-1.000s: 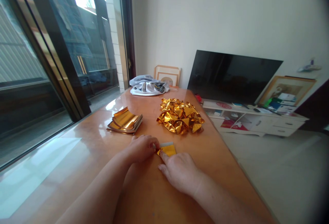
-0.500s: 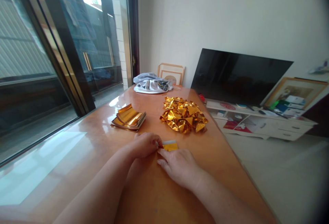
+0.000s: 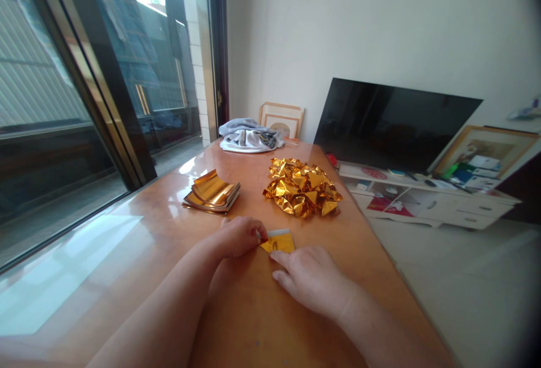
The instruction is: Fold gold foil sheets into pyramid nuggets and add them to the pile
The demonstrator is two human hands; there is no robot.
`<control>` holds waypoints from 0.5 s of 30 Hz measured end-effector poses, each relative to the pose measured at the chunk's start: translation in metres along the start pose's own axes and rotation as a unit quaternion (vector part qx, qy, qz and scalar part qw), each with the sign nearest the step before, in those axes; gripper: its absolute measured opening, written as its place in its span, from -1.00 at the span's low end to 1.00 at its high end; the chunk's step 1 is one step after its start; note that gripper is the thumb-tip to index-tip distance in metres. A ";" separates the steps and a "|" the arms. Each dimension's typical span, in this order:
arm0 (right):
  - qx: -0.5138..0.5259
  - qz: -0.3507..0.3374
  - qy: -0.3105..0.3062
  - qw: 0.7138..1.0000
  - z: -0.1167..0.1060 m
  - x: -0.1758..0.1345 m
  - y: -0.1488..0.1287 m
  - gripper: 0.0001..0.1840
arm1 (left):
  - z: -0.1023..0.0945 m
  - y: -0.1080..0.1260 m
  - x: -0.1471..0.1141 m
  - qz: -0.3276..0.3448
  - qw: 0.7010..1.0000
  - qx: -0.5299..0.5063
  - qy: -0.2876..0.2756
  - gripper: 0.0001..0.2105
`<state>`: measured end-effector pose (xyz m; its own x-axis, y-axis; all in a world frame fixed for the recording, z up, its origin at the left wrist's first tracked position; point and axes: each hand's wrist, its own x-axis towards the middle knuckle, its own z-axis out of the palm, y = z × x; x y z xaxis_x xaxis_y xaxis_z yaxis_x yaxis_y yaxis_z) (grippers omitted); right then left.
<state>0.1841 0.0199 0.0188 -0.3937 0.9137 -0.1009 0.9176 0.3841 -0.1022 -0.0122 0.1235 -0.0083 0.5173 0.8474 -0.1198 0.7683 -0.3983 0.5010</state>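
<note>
A small folded sheet of gold foil paper (image 3: pixel 284 240), with a pale strip along its far edge, lies on the table between my hands. My left hand (image 3: pixel 242 237) is closed on its left corner, fingers curled and thumb pinching. My right hand (image 3: pixel 310 275) has its index finger stretched out onto the sheet's near edge, the thumb apart below it. Beyond my left hand sits a stack of flat gold foil sheets (image 3: pixel 213 192), the top ones curling up. A heap of folded gold foil pieces (image 3: pixel 302 187) lies beyond my right hand.
The glossy wooden table (image 3: pixel 236 323) runs away from me. At its far end lies a bundle of grey cloth (image 3: pixel 249 137), near leaning picture frames (image 3: pixel 291 110). A television (image 3: pixel 393 125) stands over a white cabinet (image 3: pixel 443 204) to the right. Sliding glass doors (image 3: pixel 127 75) border the left.
My right hand has slid a little to the right along the foil paper, uncovering more of it. My left hand stays at the left corner.
</note>
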 end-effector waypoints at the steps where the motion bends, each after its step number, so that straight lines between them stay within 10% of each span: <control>1: 0.000 0.004 -0.004 1.000 -0.001 -0.001 0.000 -0.60 | 0.000 0.000 0.000 0.000 1.000 0.000 -0.001 -0.76; 15: 0.006 0.018 -0.014 1.000 -0.002 -0.001 -0.002 -0.62 | 0.003 0.001 0.001 -0.011 1.000 0.021 0.012 -0.77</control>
<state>0.1827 0.0185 0.0215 -0.3618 0.9229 -0.1319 0.9306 0.3491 -0.1098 -0.0098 0.1227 -0.0109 0.4917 0.8638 -0.1101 0.7947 -0.3935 0.4622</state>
